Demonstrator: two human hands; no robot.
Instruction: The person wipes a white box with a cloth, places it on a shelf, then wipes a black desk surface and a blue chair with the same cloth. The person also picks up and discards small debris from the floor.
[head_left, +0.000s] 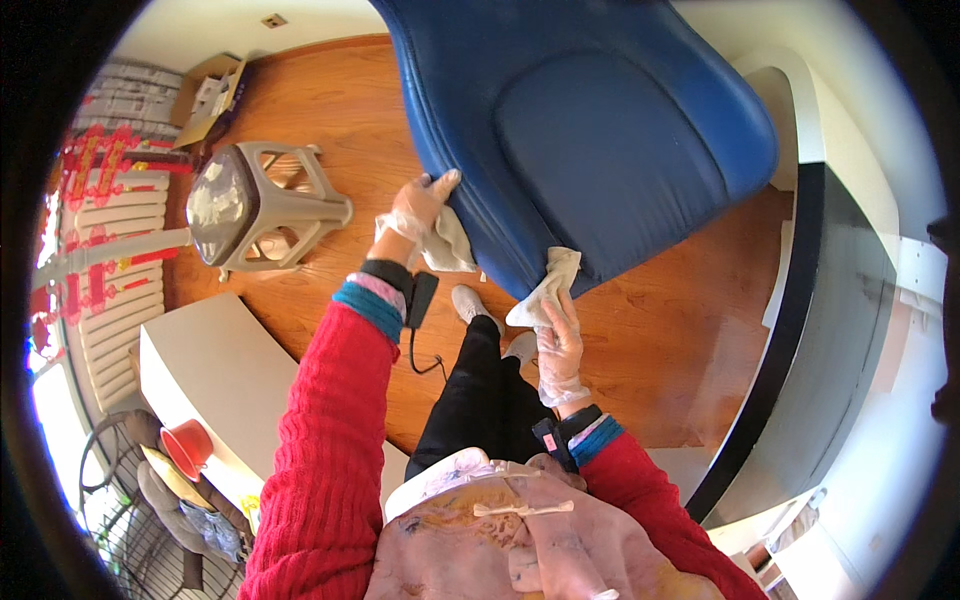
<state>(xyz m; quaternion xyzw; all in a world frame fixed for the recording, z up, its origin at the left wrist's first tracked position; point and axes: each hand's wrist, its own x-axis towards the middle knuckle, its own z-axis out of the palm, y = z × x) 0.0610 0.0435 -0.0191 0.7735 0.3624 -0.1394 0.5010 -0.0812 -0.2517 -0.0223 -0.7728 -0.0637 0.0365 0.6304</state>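
Observation:
A blue padded leather-like seat (600, 142) with stitched seams fills the upper middle of the head view. At its left edge is my left hand (421, 204), in a thin clear glove, its fingertips on the blue padding and a pale cloth (450, 244) under and beside the palm. My right hand (561, 349), gloved the same way, pinches a whitish cloth (551, 289) against the seat's near edge. The part of the left cloth behind the hand and the seat's underside are hidden.
A beige plastic stool (281, 206) stands on the wood floor at the left. Nearer are a pale cabinet (217, 360) and a red container (187, 448). An open cardboard box (210, 101) is at the back left. A black-edged curved counter (810, 337) borders the right side.

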